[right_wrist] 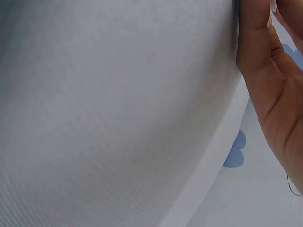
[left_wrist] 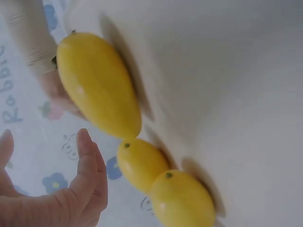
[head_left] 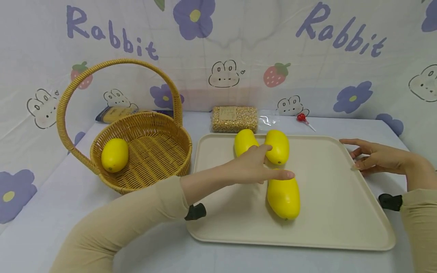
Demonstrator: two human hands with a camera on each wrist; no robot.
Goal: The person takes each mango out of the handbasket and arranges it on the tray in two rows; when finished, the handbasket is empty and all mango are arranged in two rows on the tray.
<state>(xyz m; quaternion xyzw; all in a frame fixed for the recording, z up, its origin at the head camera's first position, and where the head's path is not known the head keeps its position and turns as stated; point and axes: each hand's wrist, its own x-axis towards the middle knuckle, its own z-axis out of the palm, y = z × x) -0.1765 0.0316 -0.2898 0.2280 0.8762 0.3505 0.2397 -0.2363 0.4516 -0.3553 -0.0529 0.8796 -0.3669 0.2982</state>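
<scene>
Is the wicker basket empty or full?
Neither: the head view shows one yellow fruit lying inside the wicker basket, toward its left side, with much of the woven bottom bare.

The left arm slants toward two o'clock, left hand spread; the right hand points toward nine o'clock

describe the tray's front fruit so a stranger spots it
Find the beige tray right of the basket. Look by the thumb of the left hand for the yellow fruit. Its two neighbours sit side by side at the back; it alone lies nearer the front edge.
</scene>
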